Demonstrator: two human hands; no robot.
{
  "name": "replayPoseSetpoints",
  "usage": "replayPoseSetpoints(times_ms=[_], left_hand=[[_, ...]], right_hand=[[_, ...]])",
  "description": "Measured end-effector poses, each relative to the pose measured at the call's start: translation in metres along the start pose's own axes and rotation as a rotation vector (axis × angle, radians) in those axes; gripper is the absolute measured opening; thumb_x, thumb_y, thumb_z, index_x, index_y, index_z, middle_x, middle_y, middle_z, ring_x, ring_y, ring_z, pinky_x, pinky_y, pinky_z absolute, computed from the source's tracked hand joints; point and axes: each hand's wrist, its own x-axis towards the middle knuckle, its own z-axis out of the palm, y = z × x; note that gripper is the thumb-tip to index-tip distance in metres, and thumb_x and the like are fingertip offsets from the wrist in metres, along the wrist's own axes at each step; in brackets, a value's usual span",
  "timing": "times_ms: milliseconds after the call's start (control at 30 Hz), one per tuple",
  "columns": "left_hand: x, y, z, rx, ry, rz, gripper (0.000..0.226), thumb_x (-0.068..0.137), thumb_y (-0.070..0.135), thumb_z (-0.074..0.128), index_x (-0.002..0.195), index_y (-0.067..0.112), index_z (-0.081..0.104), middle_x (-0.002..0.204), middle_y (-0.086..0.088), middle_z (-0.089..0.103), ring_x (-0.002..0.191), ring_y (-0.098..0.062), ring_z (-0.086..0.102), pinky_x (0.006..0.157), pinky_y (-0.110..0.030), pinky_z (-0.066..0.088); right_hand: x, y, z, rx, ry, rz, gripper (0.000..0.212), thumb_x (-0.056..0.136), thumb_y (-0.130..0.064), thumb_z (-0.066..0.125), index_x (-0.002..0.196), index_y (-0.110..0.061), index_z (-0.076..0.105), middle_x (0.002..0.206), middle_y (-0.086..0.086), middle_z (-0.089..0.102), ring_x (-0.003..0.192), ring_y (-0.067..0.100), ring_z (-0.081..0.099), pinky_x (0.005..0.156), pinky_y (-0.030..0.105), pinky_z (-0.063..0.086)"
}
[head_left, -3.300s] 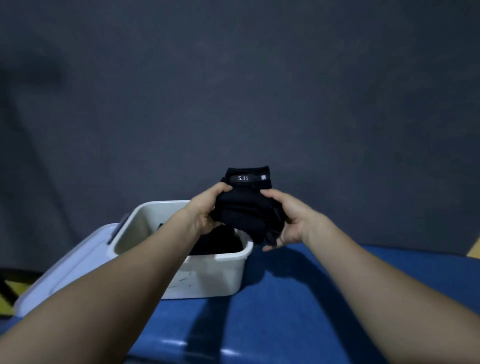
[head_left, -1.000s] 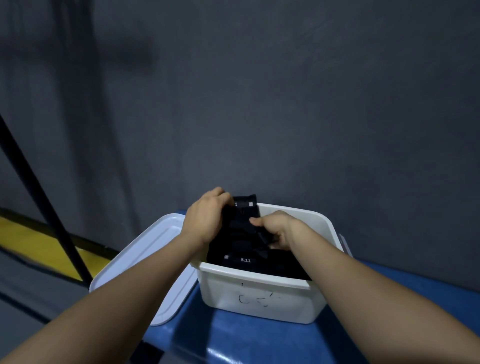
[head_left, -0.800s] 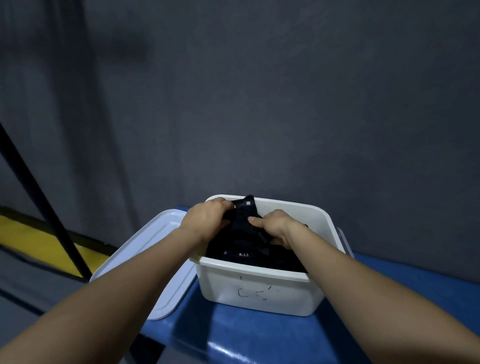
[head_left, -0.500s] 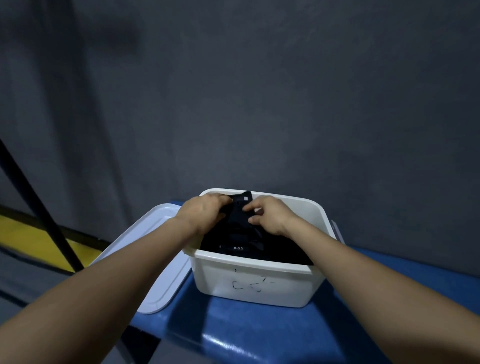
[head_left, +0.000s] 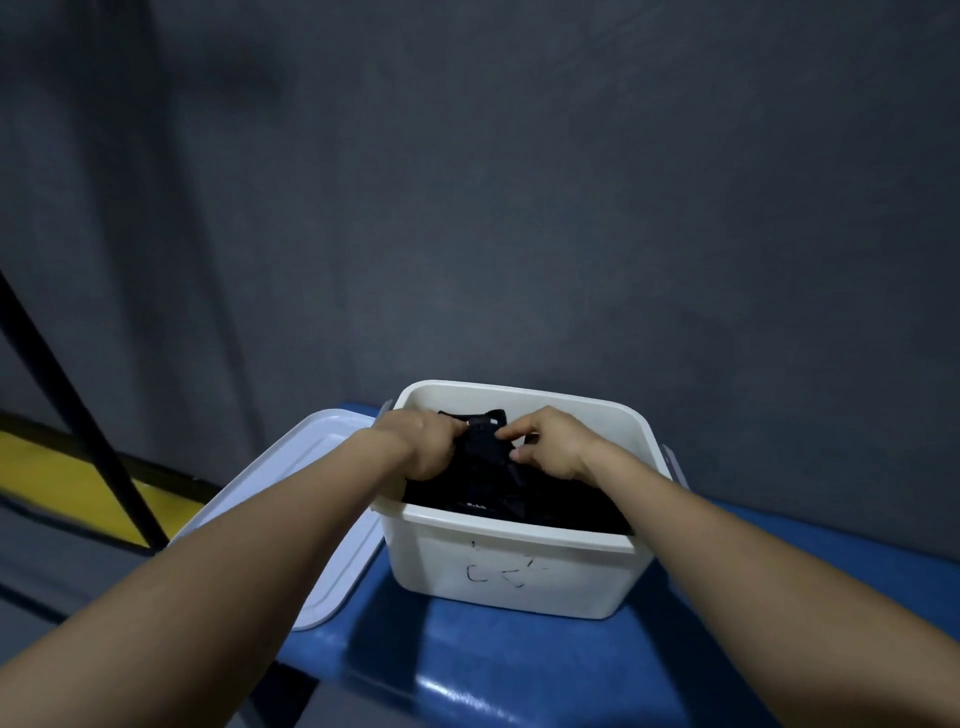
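Observation:
A white plastic tub with black scribbles on its front stands on the blue table. Dark folded garments fill it. Both my hands reach inside over the top black garment. My left hand grips its left edge with curled fingers. My right hand pinches its right side between thumb and fingers. The garment lies low in the tub, on the pile.
The tub's white lid lies flat to the left, jutting past the table's corner. A dark grey wall rises close behind. A black slanted pole and a yellow floor stripe are at the far left.
I carried the black garment from above the table to the tub. Over the last second both hands pushed it lower inside.

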Motion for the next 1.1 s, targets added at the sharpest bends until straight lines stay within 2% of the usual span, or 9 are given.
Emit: replayPoseSetpoints(times_ms=[100,167,267,367,633,733,900,1000,1100], left_hand=[[-0.002,0.005,-0.002,-0.02,0.015,0.017,0.046,0.095,0.042,0.04,0.138,0.026,0.039,0.142,-0.002,0.046,0.127,-0.024,0.046,0.102,-0.037,0.035],[-0.004,0.015,-0.001,0.059,0.12,0.048,0.056,0.091,0.048,0.047,0.14,0.022,0.034,0.14,-0.005,0.043,0.126,-0.027,0.045,0.1,-0.037,0.037],[0.001,0.026,0.0,0.166,0.272,0.155,0.061,0.086,0.045,0.057,0.139,0.024,0.033,0.137,-0.003,0.041,0.124,-0.028,0.042,0.097,-0.041,0.044],[0.007,0.03,0.004,0.24,0.21,0.181,0.068,0.085,0.043,0.06,0.142,0.025,0.028,0.138,-0.003,0.038,0.129,-0.028,0.037,0.094,-0.041,0.046],[0.012,0.032,0.013,0.345,0.258,0.218,0.051,0.096,0.019,0.038,0.145,0.022,0.022,0.133,-0.013,0.036,0.13,-0.029,0.031,0.083,-0.041,0.048],[0.013,0.031,0.014,0.368,0.209,0.238,0.047,0.098,0.017,0.035,0.144,0.021,0.028,0.137,-0.011,0.031,0.126,-0.03,0.038,0.084,-0.042,0.048],[0.02,0.014,0.016,0.265,0.153,0.227,0.04,0.099,0.018,0.031,0.136,0.022,0.046,0.14,-0.006,0.044,0.122,-0.029,0.049,0.099,-0.04,0.043],[0.02,0.011,0.018,0.177,0.133,0.21,0.04,0.098,0.018,0.033,0.133,0.023,0.051,0.14,-0.006,0.046,0.122,-0.029,0.05,0.1,-0.038,0.042],[0.021,0.015,0.021,0.109,0.085,0.209,0.04,0.096,0.017,0.037,0.133,0.024,0.051,0.14,-0.004,0.046,0.125,-0.027,0.047,0.104,-0.036,0.039]], right_hand=[[-0.006,0.008,-0.012,0.051,0.106,-0.013,0.027,0.084,-0.005,0.066,0.11,-0.012,0.068,0.109,0.007,0.068,0.096,0.018,0.062,0.085,0.022,0.044],[-0.01,0.014,-0.016,0.002,0.136,-0.006,0.024,0.082,-0.006,0.068,0.105,-0.013,0.07,0.105,0.004,0.069,0.097,0.017,0.062,0.084,0.021,0.044],[-0.013,0.02,-0.017,-0.143,0.128,-0.002,0.029,0.081,-0.007,0.069,0.109,-0.015,0.069,0.111,0.003,0.067,0.104,0.019,0.061,0.091,0.026,0.047],[-0.014,0.022,-0.014,-0.283,0.062,-0.002,0.044,0.079,-0.009,0.071,0.121,-0.017,0.062,0.121,0.002,0.061,0.113,0.021,0.057,0.097,0.03,0.046],[-0.003,0.033,-0.003,-0.401,-0.007,-0.002,0.067,0.073,-0.018,0.078,0.134,-0.022,0.051,0.127,0.002,0.057,0.118,0.023,0.054,0.094,0.031,0.045],[-0.003,0.034,0.002,-0.47,-0.019,-0.047,0.055,0.076,-0.015,0.074,0.127,-0.025,0.057,0.12,0.001,0.058,0.111,0.024,0.056,0.09,0.033,0.048],[-0.007,0.037,-0.002,-0.564,0.009,-0.044,0.032,0.086,-0.005,0.054,0.115,-0.013,0.066,0.116,0.011,0.062,0.103,0.031,0.061,0.087,0.034,0.051],[-0.007,0.04,-0.005,-0.526,0.007,-0.016,0.029,0.091,-0.009,0.051,0.118,-0.007,0.063,0.122,0.014,0.059,0.109,0.032,0.059,0.093,0.035,0.048],[-0.008,0.039,0.002,-0.502,-0.058,-0.046,0.033,0.089,-0.005,0.049,0.117,-0.013,0.064,0.116,0.011,0.062,0.107,0.031,0.059,0.093,0.033,0.048]])
